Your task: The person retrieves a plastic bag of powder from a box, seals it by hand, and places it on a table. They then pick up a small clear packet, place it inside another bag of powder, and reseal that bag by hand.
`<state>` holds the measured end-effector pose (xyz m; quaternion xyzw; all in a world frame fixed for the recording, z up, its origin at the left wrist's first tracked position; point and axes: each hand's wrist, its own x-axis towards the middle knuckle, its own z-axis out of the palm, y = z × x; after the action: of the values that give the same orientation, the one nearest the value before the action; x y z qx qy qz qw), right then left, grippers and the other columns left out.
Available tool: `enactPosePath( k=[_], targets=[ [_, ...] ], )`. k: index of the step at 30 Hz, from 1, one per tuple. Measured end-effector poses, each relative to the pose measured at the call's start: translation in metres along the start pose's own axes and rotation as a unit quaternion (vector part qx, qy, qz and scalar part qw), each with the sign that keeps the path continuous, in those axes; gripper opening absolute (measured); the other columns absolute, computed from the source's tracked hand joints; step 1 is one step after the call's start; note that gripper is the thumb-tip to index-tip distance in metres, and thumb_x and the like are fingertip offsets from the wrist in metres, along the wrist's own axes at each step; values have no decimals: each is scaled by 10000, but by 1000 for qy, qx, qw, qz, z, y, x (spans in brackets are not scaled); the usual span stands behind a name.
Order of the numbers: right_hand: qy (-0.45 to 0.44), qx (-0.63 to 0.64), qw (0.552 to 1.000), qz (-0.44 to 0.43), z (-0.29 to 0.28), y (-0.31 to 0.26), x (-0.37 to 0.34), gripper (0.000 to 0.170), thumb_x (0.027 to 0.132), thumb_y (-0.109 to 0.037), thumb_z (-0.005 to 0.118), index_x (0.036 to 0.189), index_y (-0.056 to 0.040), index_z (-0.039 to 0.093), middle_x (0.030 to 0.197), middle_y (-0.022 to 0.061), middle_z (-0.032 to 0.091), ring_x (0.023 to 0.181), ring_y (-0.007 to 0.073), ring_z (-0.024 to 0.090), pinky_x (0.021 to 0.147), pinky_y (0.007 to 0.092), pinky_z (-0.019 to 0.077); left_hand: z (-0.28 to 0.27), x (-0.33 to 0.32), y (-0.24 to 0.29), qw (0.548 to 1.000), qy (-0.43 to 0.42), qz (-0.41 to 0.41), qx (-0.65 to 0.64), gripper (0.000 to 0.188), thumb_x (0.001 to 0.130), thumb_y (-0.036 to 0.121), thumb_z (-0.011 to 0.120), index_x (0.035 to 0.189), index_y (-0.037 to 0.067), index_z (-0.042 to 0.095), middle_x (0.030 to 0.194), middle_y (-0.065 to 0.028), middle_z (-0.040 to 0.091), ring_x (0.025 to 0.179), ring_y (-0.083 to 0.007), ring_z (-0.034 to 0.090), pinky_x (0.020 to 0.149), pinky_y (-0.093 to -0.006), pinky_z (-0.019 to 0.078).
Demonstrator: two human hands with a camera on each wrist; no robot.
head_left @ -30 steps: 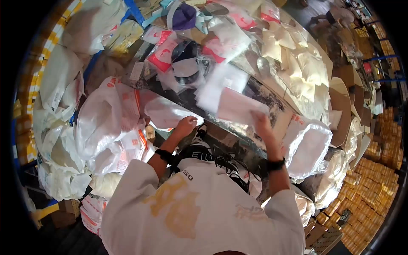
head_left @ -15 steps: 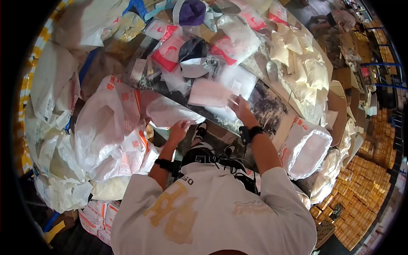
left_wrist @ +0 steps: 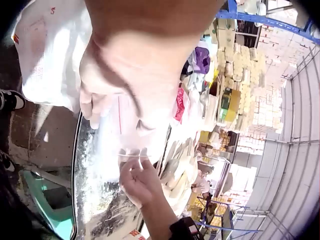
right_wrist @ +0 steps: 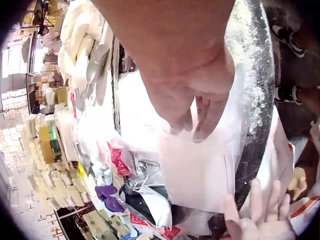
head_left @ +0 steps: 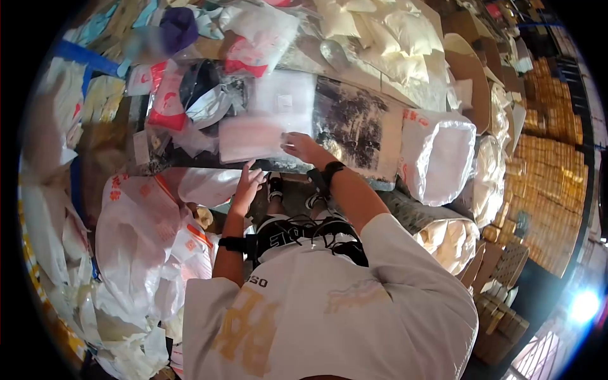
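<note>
A flat, translucent pinkish plastic bag (head_left: pixel 250 138) is over the near edge of the dark tabletop, overlapping a stack of clear plastic bags (head_left: pixel 285 95). My right hand (head_left: pixel 303 147) pinches its right edge; in the right wrist view the fingertips of my right hand (right_wrist: pixel 200 107) are at the edge of the bag (right_wrist: pixel 195 170). My left hand (head_left: pixel 248 188), palm up with spread fingers, is just below the bag's near edge. The right wrist view shows my left hand (right_wrist: pixel 262 215) beside the bag's corner; whether they touch I cannot tell.
A black-and-white bowl-like item (head_left: pixel 206 95) and red-and-white packets (head_left: pixel 168 104) lie left of the bags. A metal scoop (head_left: pixel 334 56) rests near cream-coloured pouches (head_left: pixel 405 38) at the back. Large plastic sacks stand left (head_left: pixel 136 234) and right (head_left: pixel 437 155).
The head view has turned. My right hand has brought the pinkish bag leftward and nearer my body, off part of the clear stack. My left hand's fingers have spread and risen toward the bag.
</note>
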<state>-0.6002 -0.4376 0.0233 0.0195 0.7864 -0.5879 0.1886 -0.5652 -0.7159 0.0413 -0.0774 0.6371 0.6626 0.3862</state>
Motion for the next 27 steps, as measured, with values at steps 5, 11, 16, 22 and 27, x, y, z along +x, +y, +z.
enactPosePath(
  k=[5,11,16,22,27],
  targets=[
    [87,332,884,318,27,-6,24,239,907,-171,687,1096,-25,667,1060,67,671,866,204,684,712,310,589,30,20,38,993,-60,-35,-94,756,970,243,608,1549,267,122,1466,-304,372,1109,-311,624,948,-408,470],
    [145,115,940,285,29,-5,24,230,903,-230,664,949,-9,708,1031,158,687,791,259,700,669,378,561,58,41,31,978,-28,-93,-184,796,983,180,556,1542,305,4,1484,-267,344,1163,-354,590,1002,-464,429],
    [318,-185,928,60,16,-5,4,316,895,-311,674,779,-19,713,900,172,676,812,311,651,750,392,516,57,44,27,959,3,-89,-270,787,984,150,520,1542,303,-13,1488,-238,333,1185,-385,571,1034,-496,392],
    [283,6,917,280,-15,14,0,383,914,-334,677,746,10,661,788,161,651,650,318,609,641,431,471,61,42,30,962,22,-99,-253,798,975,127,517,1542,276,-24,1494,-226,334,1192,-380,573,1032,-489,400],
    [277,92,901,321,-10,23,-11,391,888,-362,707,904,23,644,830,115,678,764,276,659,724,443,535,67,39,29,974,32,-97,-204,787,978,142,530,1527,255,-23,1458,-240,373,1183,-367,582,1029,-494,411]
  ],
)
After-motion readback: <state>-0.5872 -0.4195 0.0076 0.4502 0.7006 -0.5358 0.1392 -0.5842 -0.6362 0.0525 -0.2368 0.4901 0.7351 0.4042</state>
